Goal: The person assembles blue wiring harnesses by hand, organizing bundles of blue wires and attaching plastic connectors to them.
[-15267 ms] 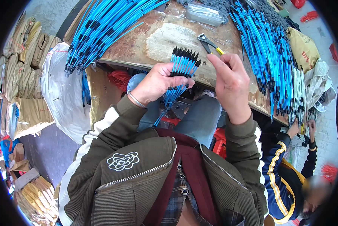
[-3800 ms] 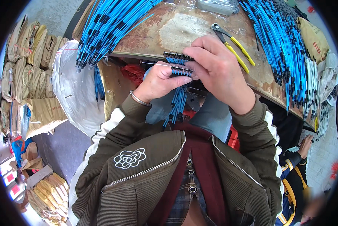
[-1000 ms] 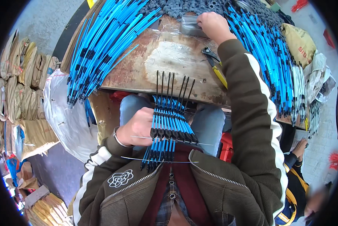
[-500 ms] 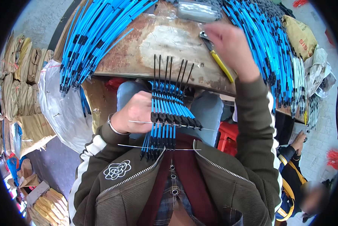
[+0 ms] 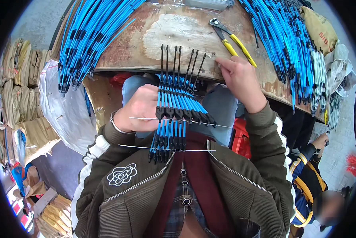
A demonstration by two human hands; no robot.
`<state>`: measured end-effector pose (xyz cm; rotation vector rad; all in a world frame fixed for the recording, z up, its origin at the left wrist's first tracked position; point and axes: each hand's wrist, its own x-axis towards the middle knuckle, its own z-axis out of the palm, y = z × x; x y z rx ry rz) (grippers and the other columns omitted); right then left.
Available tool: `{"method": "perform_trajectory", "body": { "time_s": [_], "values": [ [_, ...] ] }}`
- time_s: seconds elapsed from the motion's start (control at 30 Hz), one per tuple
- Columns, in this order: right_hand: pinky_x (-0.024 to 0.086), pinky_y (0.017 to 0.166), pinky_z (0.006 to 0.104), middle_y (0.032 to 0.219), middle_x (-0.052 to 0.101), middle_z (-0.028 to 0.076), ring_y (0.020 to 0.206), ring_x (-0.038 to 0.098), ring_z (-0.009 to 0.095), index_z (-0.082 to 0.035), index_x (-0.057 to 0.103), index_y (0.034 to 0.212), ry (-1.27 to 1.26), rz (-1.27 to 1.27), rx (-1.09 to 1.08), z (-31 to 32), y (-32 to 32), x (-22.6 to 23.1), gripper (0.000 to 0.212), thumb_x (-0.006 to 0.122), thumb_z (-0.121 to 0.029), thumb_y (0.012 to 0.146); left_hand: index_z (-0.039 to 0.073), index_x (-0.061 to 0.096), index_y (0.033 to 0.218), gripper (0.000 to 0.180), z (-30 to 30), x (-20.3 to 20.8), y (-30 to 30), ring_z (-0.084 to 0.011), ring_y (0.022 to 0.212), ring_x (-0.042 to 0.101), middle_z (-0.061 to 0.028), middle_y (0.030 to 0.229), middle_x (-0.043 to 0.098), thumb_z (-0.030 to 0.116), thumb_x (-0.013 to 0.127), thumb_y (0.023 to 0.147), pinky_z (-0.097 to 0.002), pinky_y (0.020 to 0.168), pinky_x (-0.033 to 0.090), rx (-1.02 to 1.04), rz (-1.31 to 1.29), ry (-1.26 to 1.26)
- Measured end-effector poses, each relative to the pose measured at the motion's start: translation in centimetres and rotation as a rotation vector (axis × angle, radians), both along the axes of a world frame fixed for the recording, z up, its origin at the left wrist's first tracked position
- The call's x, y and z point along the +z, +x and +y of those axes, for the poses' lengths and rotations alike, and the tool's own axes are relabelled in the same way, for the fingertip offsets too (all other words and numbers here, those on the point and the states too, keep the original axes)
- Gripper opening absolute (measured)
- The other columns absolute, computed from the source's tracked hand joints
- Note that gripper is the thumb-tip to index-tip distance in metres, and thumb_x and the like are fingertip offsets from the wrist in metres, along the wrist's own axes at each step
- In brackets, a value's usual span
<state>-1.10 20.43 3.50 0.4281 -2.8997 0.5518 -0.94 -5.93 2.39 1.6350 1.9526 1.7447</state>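
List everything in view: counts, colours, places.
table: one, brown, ahead
held rods: several, blue and black, centre
wires: two, silvery, across the held rods
pliers: one, yellow-handled, on the table
left rods: many, blue and black, table's left
right rods: many, same colours, table's right
white rods: several, white and black, table's right edge
package: one, clear, table's far side
sack: one, tan, far right
paper bundles: many, brown, left
bag: one, white, left of table
co-worker: one, in blue, lower right
jacket: one, dark green, worn
left grip: one, bare, closed round held rods
right grip: one, bare, near the pliers; contents unclear
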Motion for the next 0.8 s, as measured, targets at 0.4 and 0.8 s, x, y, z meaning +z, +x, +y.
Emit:
{"method": "perform_trajectory", "body": {
  "time_s": [0.4,0.8],
  "values": [
    [0.046,0.062,0.0389,0.072,0.055,0.015,0.068,0.057,0.032,-0.005,0.066,0.094,-0.021,-0.009,0.015,-0.4,-0.5,0.0,0.019,0.06,-0.004,0.076,0.001,0.062,0.087,0.019,-0.3,-1.3,0.0,-0.0315,0.077,0.061,-0.013,0.096,0.063,0.014,0.06,0.074,-0.037,0.064,0.048,0.006,-0.011,-0.019],
    [0.046,0.062,0.037,0.074,0.055,0.013,0.069,0.057,0.031,-0.005,0.066,0.092,-0.047,0.038,0.14,-0.2,-2.8,-0.6,0.017,0.06,-0.004,0.077,0.002,0.061,0.08,0.009,0.0,1.6,0.3,-0.0291,0.072,0.063,-0.0111,0.089,0.066,0.01,0.061,0.077,-0.0338,0.062,0.05,-0.018,-0.156,-0.038]
  ]
}}
